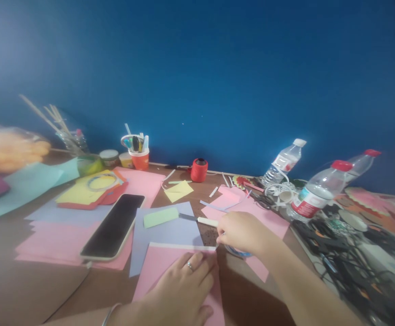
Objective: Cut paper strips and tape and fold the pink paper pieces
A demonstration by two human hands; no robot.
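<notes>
My left hand (180, 285) lies flat on a sheet of pink paper (151, 271), fingers stretched, with a ring on one finger. A white tape strip (180, 246) runs along the paper's far edge. At the strip's right end, my right hand (240, 233) is closed around a tape roll, whose blue-edged rim (237, 252) shows below the fingers; most of it is hidden. Just beyond those fingers lies a tool with a white handle (207, 222) and a dark blade-like part (187, 218). It points toward a light green strip (161, 218) on a lavender sheet (166, 233).
A phone (114, 228) with a cable rests on stacked colored paper at left. Behind are an orange cup of tools (139, 158) and a red round object (199, 170). Plastic bottles (321, 190) and tangled cables (347, 267) crowd the right. A blue wall (197, 81) bounds the back.
</notes>
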